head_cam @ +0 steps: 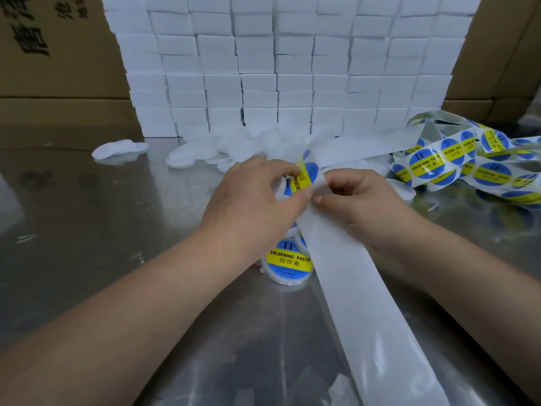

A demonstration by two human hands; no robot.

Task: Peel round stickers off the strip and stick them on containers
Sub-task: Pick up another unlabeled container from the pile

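Note:
My left hand (251,197) pinches a round blue and yellow sticker (306,175) that is partly lifted from the white backing strip (360,288). My right hand (360,200) pinches the strip just beside the sticker. The bare strip runs down toward the near right edge of the metal table. A white round container (288,265) with a "SOLDERING PASTE" sticker on top stands below my hands, partly hidden by my left wrist. More of the strip with stickers (468,168) lies coiled at the right.
Loose white round lids or containers (205,150) lie in a heap behind my hands on the shiny metal table (117,230). A wall of stacked white boxes (278,68) fills the back, with brown cartons (44,54) on both sides.

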